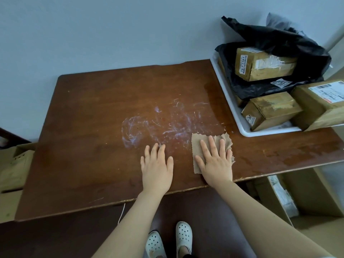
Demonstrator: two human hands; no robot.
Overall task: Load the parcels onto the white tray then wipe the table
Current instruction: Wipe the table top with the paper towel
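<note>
My right hand [216, 161] lies flat with straight fingers on a brown cloth [197, 142] near the front edge of the brown wooden table [93, 118]. My left hand [157, 166] rests flat on the bare wood just left of the cloth. A whitish smear [158, 123] covers the table's middle, beyond both hands. At the right end stands the white tray [240, 120], piled with cardboard parcels [264, 64] [270, 110] and black plastic bags [283, 40]. Another labelled box [320, 103] leans at the tray's right side.
A wet sheen [279, 155] shows on the wood to the right of the cloth. Cardboard boxes sit on the floor at the left [14, 164] and under the table's right end [290, 194]. A pale wall stands behind the table. My white shoes [167, 241] show below.
</note>
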